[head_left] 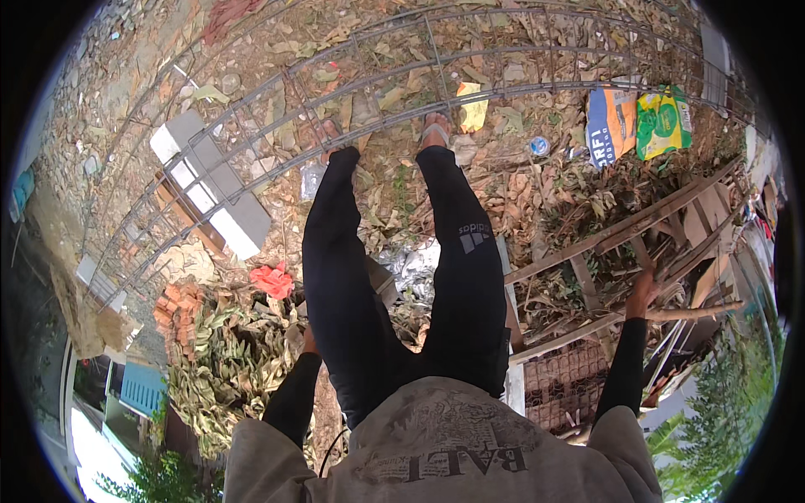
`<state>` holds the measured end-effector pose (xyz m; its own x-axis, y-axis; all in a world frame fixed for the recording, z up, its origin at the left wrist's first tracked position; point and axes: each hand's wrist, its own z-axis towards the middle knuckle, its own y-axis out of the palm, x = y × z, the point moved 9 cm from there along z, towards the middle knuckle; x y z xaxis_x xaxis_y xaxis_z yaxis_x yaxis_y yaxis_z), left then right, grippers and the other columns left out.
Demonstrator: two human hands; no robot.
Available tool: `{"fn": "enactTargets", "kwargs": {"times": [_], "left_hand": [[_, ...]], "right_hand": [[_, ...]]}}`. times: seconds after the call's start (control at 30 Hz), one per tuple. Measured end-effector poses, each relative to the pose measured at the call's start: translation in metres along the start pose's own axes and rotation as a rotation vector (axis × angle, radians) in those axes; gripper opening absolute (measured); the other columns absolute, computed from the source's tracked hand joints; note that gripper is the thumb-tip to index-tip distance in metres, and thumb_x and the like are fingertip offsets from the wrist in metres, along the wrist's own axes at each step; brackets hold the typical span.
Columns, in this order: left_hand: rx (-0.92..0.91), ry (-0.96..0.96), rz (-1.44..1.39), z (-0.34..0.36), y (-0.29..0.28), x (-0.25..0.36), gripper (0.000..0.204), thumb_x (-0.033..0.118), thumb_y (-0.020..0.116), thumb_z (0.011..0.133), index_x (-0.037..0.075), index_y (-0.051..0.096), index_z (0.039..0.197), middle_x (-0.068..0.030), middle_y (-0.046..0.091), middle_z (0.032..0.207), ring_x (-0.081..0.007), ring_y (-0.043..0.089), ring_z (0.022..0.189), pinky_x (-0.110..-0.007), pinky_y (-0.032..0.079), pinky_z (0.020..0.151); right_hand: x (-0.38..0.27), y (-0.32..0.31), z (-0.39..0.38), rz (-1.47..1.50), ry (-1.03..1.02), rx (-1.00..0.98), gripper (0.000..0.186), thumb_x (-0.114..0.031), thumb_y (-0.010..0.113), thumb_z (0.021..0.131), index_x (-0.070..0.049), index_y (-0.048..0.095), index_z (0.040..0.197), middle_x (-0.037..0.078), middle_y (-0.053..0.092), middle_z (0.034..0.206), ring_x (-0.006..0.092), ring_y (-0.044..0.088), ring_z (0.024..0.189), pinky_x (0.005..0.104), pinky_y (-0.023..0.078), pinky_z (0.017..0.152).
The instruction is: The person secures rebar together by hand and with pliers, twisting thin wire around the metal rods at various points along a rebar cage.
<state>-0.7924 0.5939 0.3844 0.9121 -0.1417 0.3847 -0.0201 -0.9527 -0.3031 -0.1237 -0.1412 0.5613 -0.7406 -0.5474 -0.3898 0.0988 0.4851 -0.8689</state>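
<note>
My right hand [642, 293] is out to the right, over the lower rail of a ladder-like wooden frame [587, 281]. Whether its fingers close round the wood is too small to make out. A rough wooden stick [696, 313] runs rightward from beside my wrist. My left hand [309, 342] hangs at my left thigh, mostly hidden by the leg and dark sleeve; its fingers do not show. Close to it are a heap of dry leaves [226, 377] and a crumpled red plastic piece [272, 282].
Curved steel rebar mesh [369, 126] spans the ground across my feet. Pale rectangular blocks [210, 184] and stacked red bricks [178, 317] lie left. Orange-blue [611, 126] and green-yellow [663, 123] sacks lie far right. Rusty wire mesh [563, 386] is near right.
</note>
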Motion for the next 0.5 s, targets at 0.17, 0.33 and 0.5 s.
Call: {"fn": "enactTargets", "kwargs": {"times": [0.17,0.33,0.5], "left_hand": [[0.273,0.268,0.495,0.298,0.045,0.145,0.036,0.027,0.059,0.097,0.003,0.055,0.124,-0.0138,0.067,0.089,-0.0322,0.068,0.089,-0.041,0.052,0.077],[1.116,0.51,0.973,0.508,0.02,0.175,0.041,0.029,0.054,0.1,0.001,0.05,0.131,-0.015,0.064,0.092,-0.0334,0.064,0.095,-0.041,0.048,0.086],[0.742,0.056,0.443,0.571,0.082,0.137,0.055,0.042,0.032,0.105,-0.001,0.056,0.13,-0.0228,0.066,0.123,-0.0418,0.057,0.121,-0.049,0.037,0.105]], "right_hand": [[0.007,0.08,0.024,-0.014,-0.409,0.14,0.024,-0.026,0.057,0.102,-0.006,0.059,0.115,0.0,0.053,0.09,0.0102,0.046,0.081,0.0264,0.041,0.072],[0.073,0.356,0.015,-0.219,-0.425,-0.173,0.033,-0.025,0.05,0.106,0.001,0.055,0.126,0.01,0.065,0.102,0.0217,0.058,0.087,0.0339,0.046,0.076],[0.123,0.476,-0.043,-0.553,-0.453,-0.105,0.03,-0.031,0.056,0.101,-0.004,0.057,0.111,0.019,0.061,0.082,0.028,0.052,0.07,0.041,0.045,0.068]]}}
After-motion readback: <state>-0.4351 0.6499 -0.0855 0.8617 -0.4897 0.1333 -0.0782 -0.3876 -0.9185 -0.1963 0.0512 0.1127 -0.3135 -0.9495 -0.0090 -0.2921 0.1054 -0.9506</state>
